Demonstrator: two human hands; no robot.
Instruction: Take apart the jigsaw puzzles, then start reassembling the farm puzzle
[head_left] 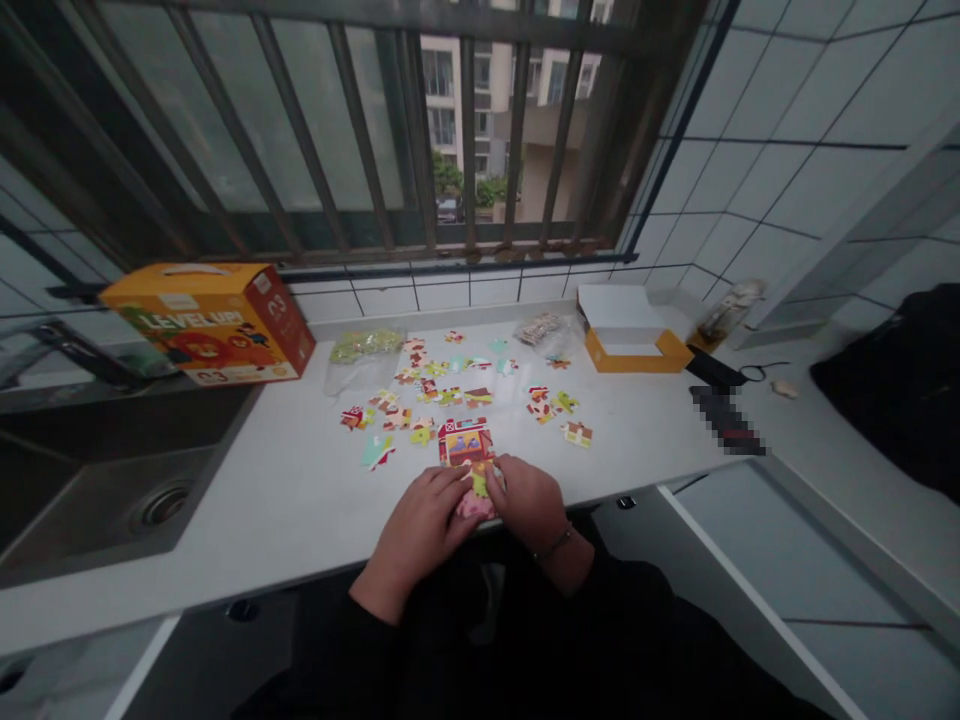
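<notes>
A joined section of jigsaw puzzle (466, 441), red with a window scene, lies near the front of the white counter. At its near side, a pink and green puzzle piece (478, 488) shows between my hands. My left hand (426, 522) grips this piece from the left, with its thumb along the lower edge. From the right, my right hand (531, 498) has its fingers bent onto the same piece. The fingers hide part of it, so I cannot tell whether it is joined to the red section. Loose puzzle pieces (397, 418) lie scattered beyond and to both sides.
An orange carry box (217, 325) stands at the back left, beside a sink (97, 480). Plastic bags of pieces (365, 350) lie near the wall. An opened orange and white box (637, 350) and a dark, pixelated object (726, 420) are on the right.
</notes>
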